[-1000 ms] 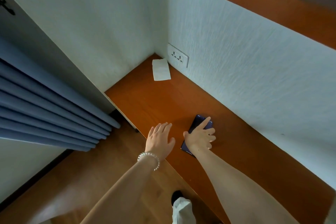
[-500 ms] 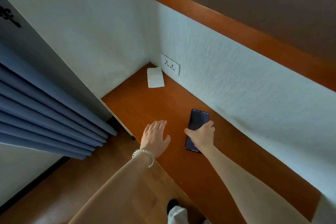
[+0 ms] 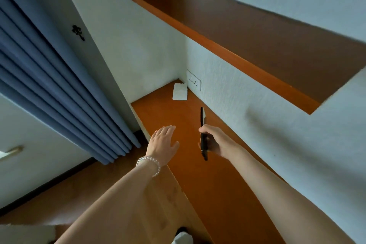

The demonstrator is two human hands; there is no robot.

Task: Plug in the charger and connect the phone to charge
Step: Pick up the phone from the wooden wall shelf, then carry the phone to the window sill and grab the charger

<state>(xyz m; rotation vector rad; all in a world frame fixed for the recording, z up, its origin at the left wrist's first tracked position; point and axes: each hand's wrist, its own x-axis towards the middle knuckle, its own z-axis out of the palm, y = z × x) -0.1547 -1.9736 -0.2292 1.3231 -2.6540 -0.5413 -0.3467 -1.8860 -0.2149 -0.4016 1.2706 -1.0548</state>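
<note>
My right hand (image 3: 216, 141) grips a dark phone (image 3: 202, 125), which stands on edge above the wooden ledge (image 3: 213, 184), seen almost side-on. To its left, my left hand (image 3: 163, 142) hovers flat over the ledge's front edge with fingers spread and nothing in it; a bead bracelet sits on that wrist. A white wall socket (image 3: 193, 81) is set in the wall at the far corner of the ledge. No charger or cable is in view.
A folded white paper (image 3: 179, 92) lies on the ledge just below the socket. A wooden shelf (image 3: 247, 31) overhangs the ledge. Blue curtains (image 3: 59, 89) hang at the left, over a wooden floor.
My right hand has lifted the phone off the ledge and turned it from lying flat to standing on edge. My left hand stays hovering beside it. The view has tilted up.
</note>
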